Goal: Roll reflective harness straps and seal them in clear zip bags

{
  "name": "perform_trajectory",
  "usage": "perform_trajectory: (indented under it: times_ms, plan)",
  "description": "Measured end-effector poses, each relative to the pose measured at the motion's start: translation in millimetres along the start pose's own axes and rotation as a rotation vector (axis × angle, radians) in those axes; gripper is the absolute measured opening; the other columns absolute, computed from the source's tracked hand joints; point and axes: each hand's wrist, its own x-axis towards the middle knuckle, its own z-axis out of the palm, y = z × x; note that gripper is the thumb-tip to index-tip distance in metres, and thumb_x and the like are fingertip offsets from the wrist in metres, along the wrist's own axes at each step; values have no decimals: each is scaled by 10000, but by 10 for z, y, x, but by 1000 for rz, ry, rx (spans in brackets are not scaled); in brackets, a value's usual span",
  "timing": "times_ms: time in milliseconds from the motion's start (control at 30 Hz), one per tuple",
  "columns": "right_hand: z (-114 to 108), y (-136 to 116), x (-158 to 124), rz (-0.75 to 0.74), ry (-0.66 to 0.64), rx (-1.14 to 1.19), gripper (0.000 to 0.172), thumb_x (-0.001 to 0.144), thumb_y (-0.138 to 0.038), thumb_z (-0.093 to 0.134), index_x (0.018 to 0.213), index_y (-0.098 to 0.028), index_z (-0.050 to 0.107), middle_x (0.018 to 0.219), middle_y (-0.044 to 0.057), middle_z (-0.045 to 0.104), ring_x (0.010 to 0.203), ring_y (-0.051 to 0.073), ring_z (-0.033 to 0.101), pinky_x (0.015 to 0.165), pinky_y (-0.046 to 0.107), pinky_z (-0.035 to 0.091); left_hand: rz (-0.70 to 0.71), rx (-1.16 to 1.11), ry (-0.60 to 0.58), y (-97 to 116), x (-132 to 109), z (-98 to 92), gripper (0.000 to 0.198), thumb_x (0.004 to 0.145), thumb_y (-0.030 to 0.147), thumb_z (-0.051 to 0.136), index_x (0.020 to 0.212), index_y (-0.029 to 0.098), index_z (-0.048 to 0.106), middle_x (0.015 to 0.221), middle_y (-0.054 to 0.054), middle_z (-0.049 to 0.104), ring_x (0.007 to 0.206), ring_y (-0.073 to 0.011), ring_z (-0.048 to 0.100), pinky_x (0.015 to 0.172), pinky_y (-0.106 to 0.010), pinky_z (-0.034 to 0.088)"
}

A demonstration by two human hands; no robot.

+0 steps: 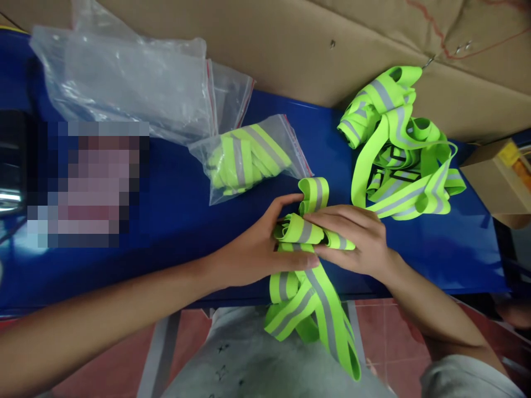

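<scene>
A neon yellow-green reflective strap [326, 298] with a grey stripe is bunched between both hands, its loops hanging past the table's front edge. My left hand [257, 249] grips the bundle from the left, thumb across the front. From the right, my right hand [357, 235] closes on the folded part. Just beyond the hands lies a clear zip bag [290, 141] with a folded strap [244, 157] of the same kind inside. A loose heap of such straps [398, 149], some with black buckles, rests to the right.
Several clear plastic bags [136, 83] lie at the back left of the blue table [178, 221]. Brown cardboard [265, 33] stands along the back. A small open cardboard box [493, 177] is at the right edge, a black object [12, 160] at the left.
</scene>
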Motion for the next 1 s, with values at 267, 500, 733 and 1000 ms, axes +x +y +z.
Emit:
perform_trajectory:
  times_ms: [267,500,733,1000]
  plan:
    - [78,-88,-3,17,13,-66,604,893,-621,766,1303,-180,717,1076,96,801,944,243,787,835,355,639,-23,200,22,70,-30,9,866,820,228,745,1538,307,267,963,13,648,702,-143,636,567,-239,505]
    - [-92,-98,54,691,107,514,185,939,-406,780,929,-226,821,821,-14,782,700,125,713,595,212,544,78,530,-116,87,-93,-5,1005,844,163,703,1636,293,99,1342,-104,645,1069,-258,719,867,-370,620]
    - [-195,36,141,1124,108,1170,376,834,-546,840,969,-195,842,916,55,823,771,204,782,761,303,650,290,1017,22,185,-136,-119,998,879,475,802,1669,352,204,1457,-114,617,1022,-271,742,771,-349,623]
    - [22,-68,74,1186,-174,1291,393,857,-510,843,1071,-183,807,917,37,809,809,148,766,763,218,614,833,1174,125,231,-43,-180,482,950,160,702,1413,226,584,1501,-143,571,1369,-261,595,1114,-400,561]
